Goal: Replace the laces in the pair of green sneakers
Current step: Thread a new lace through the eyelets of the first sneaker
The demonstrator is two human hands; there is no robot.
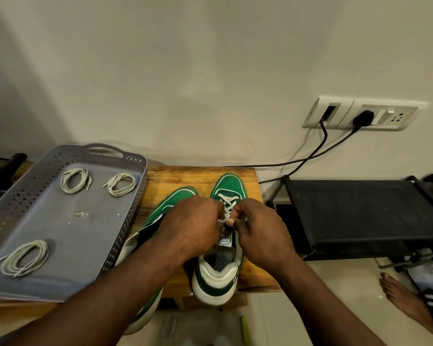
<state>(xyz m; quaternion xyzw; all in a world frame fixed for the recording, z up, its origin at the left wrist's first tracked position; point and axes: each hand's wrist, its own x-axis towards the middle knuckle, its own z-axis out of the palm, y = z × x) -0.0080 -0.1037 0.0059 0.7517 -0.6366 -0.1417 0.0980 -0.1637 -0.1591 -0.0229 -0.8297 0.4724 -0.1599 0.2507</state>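
Two green sneakers with white soles stand on a small wooden stool (200, 176), toes toward the wall. The right sneaker (229, 187) has a white lace (227, 203) crossed through its upper eyelets. Over its tongue, my left hand (193, 226) and my right hand (258, 231) meet, each pinching a piece of that lace between curled fingers. The left sneaker (171, 203) lies mostly hidden under my left hand and forearm. A grey perforated tray (68, 236) at the left holds three coiled off-white laces (75, 180) (121, 184) (24, 258).
A black shoe rack (355, 216) stands right of the stool. Two black cables (318, 151) run from a wall socket plate (360, 116) down behind the stool. A bare foot (405, 303) rests on the tiled floor at the lower right. A yellow-green object (245, 329) lies below the stool.
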